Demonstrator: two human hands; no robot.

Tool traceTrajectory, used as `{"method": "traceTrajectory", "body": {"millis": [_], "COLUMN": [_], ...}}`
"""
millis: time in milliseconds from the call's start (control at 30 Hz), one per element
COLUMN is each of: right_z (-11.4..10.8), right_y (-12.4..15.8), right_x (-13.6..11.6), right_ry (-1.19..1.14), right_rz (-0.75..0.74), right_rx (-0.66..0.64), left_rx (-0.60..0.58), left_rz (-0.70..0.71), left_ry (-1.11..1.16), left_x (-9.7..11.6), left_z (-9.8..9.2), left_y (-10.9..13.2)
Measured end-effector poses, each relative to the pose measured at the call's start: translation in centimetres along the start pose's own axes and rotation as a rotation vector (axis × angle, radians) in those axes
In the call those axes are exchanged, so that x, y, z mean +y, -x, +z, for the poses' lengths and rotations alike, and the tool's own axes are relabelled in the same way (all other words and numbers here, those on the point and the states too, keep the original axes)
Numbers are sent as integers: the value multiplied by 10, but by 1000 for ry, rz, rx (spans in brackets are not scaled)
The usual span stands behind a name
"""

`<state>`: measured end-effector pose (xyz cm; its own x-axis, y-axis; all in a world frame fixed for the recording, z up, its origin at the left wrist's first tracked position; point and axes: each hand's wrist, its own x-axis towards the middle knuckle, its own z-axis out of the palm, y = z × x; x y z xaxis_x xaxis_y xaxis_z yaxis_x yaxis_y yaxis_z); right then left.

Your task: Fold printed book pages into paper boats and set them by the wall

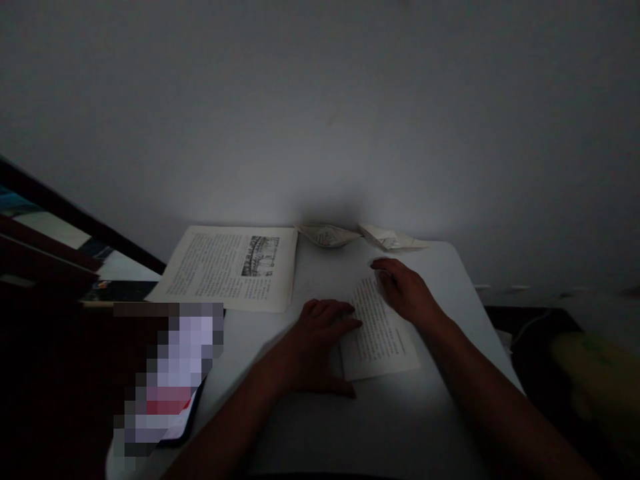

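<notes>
A printed sheet of paper [377,333] lies on the white table, its lines of text facing up. My left hand [317,340] rests at the sheet's left edge with thumb and fingers spread apart; two fingertips reach onto the paper. At the far right corner of the sheet, my right hand [403,287] has its fingers curled in around the paper's edge. Dim light and the hand itself hide part of that corner. Beyond the hands, two folded paper boats stand against the wall: a left paper boat [329,235] and a right paper boat [393,239].
Several printed pages [215,270] are stacked at the table's far left. A phone [175,380], blurred by pixels, lies along the left edge of the white table [250,347]. A grey wall [320,120] rises behind. Right of the table is a blurred yellowish thing [595,373].
</notes>
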<state>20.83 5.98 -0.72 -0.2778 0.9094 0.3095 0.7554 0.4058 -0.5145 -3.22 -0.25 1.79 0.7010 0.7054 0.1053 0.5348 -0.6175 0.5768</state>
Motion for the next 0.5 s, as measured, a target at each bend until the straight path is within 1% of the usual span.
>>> {"method": "traceTrajectory", "body": {"millis": [67,133,233,300,367,400,500], "right_z": [0,-1,-8,-16,-25,-28,-34], "right_y": [-1,-1,-1,1,5,8,18], "right_x": [-1,-3,-8,-11,-11,-9,0], "right_ry": [-11,-38,-133,-244,-398,-481,-668], "right_rz": [11,19,45,100,176,203,194], "right_rx": [3,3,-22,-81,-160,-176,-185], "left_rx": [-5,14,48,69,93,101,130], "left_rz": [0,7,35,43,47,52,43], "left_ry": [-15,-10,12,19,25,29,34], "left_x": [3,4,4,3,3,3,0], "left_z": [1,1,-1,-3,-4,-3,1], "left_y": [0,-1,-2,-3,-4,-4,-7]}}
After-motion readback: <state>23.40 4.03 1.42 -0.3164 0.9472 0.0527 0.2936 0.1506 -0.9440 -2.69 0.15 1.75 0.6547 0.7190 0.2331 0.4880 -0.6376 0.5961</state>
